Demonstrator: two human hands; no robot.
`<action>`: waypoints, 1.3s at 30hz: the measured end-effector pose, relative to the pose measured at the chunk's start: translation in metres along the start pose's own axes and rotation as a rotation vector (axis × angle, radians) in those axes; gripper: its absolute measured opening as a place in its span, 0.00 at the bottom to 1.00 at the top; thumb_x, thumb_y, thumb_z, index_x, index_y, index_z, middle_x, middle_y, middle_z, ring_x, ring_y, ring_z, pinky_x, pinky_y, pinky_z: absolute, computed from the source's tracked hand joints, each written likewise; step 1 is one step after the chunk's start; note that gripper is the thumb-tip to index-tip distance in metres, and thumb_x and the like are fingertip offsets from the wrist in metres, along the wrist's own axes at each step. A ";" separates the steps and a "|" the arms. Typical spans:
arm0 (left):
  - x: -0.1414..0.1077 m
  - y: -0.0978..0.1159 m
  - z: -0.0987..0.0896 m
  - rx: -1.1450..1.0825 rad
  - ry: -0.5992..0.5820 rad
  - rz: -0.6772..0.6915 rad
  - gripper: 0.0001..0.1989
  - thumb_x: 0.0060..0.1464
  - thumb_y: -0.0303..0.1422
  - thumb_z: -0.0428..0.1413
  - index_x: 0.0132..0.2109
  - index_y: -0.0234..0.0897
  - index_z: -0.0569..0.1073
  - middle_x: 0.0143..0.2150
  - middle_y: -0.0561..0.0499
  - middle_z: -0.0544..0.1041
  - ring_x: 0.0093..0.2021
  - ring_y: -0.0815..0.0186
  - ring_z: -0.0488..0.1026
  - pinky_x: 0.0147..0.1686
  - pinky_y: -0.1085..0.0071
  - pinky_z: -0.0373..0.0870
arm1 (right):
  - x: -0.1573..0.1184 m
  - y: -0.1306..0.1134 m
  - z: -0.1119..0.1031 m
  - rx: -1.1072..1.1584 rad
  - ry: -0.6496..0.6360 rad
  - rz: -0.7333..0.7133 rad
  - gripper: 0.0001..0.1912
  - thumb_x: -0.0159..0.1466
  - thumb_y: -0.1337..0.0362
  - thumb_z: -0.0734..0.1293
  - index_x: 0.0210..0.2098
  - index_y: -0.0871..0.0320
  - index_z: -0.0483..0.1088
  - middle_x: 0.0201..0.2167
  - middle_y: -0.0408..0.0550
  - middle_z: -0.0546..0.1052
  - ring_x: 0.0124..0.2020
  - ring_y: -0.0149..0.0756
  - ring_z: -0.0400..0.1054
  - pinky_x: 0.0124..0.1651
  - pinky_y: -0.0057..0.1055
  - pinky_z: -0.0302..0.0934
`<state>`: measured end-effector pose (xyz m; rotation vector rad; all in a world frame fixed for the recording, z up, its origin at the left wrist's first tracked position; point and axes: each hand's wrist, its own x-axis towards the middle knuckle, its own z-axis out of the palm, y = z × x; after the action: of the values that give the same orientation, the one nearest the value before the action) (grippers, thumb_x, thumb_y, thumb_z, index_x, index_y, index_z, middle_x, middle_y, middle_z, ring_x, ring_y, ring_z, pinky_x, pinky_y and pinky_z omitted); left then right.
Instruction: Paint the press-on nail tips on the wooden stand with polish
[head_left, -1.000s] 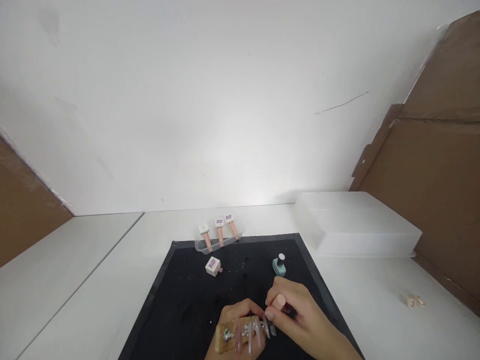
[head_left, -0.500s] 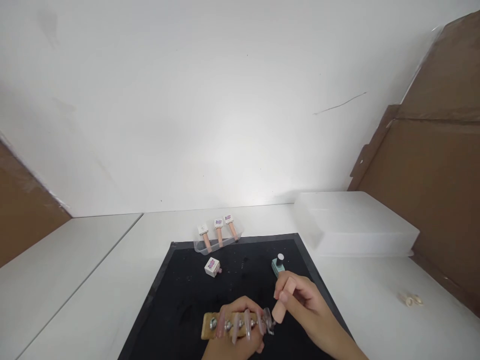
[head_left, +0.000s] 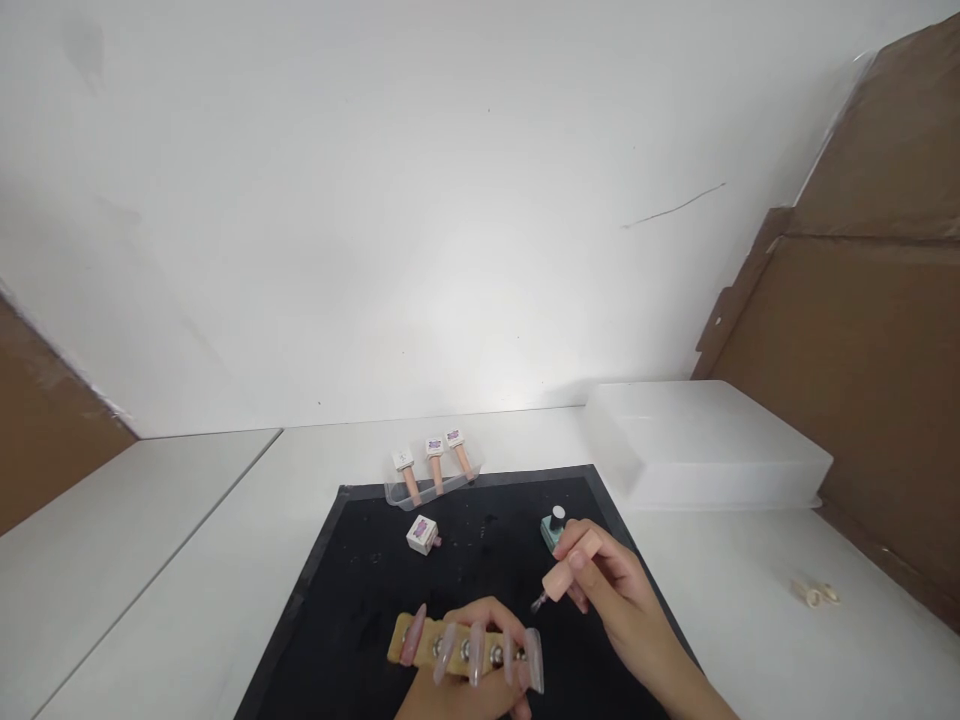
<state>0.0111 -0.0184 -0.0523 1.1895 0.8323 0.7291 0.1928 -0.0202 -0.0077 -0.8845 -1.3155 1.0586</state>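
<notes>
My left hand [head_left: 466,695] is closed around a yellowish nail display bar [head_left: 426,652], which carries several long false nails on metal studs. The leftmost nail [head_left: 413,637] looks pinker than the pale, clear others. Pinched in my right hand [head_left: 619,590] is a peach-handled nail polish brush [head_left: 568,573]. Its wet-looking tip points down and left, just above the rightmost nail [head_left: 534,660] and apart from it. A white square polish bottle [head_left: 422,535] lies on the mat without its cap. Right behind my right fingers is a teal bottle [head_left: 552,532] with a dark, white-topped cap, partly hidden.
A black mat [head_left: 360,570] covers the middle of the white table. At its back edge, a clear tray [head_left: 405,503] holds three peach-capped bottles [head_left: 436,465]. A white translucent box [head_left: 712,455] stands back right, with small cream rings [head_left: 814,593] in front. Cardboard [head_left: 870,390] borders the right.
My right hand has lifted the brush up from the rightmost nail. The bar in my left hand has shifted slightly left and turned, its nails now tilted differently.
</notes>
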 end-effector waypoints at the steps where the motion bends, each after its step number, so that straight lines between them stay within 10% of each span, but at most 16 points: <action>1: 0.000 -0.001 0.000 -0.028 0.003 0.001 0.16 0.40 0.40 0.65 0.30 0.33 0.70 0.18 0.57 0.74 0.16 0.71 0.73 0.19 0.78 0.64 | 0.000 0.001 -0.001 0.034 -0.006 0.019 0.19 0.65 0.48 0.61 0.27 0.56 0.65 0.21 0.41 0.69 0.18 0.29 0.53 0.21 0.27 0.49; 9: 0.010 -0.002 0.000 -0.092 0.006 -0.042 0.22 0.32 0.44 0.68 0.27 0.34 0.68 0.17 0.57 0.74 0.15 0.71 0.71 0.17 0.77 0.67 | -0.003 -0.009 -0.003 0.029 -0.196 -0.013 0.21 0.62 0.45 0.63 0.27 0.57 0.69 0.24 0.41 0.65 0.20 0.28 0.54 0.23 0.27 0.51; 39: 0.002 0.000 0.000 -0.162 0.008 -0.015 0.23 0.32 0.46 0.69 0.27 0.32 0.71 0.17 0.56 0.73 0.16 0.76 0.68 0.18 0.79 0.67 | 0.000 0.012 -0.004 0.209 0.036 0.088 0.17 0.61 0.49 0.66 0.28 0.58 0.70 0.19 0.38 0.63 0.17 0.25 0.49 0.20 0.24 0.45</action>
<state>0.0122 -0.0173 -0.0527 1.0348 0.7726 0.7744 0.1953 -0.0163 -0.0192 -0.8058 -1.1217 1.2195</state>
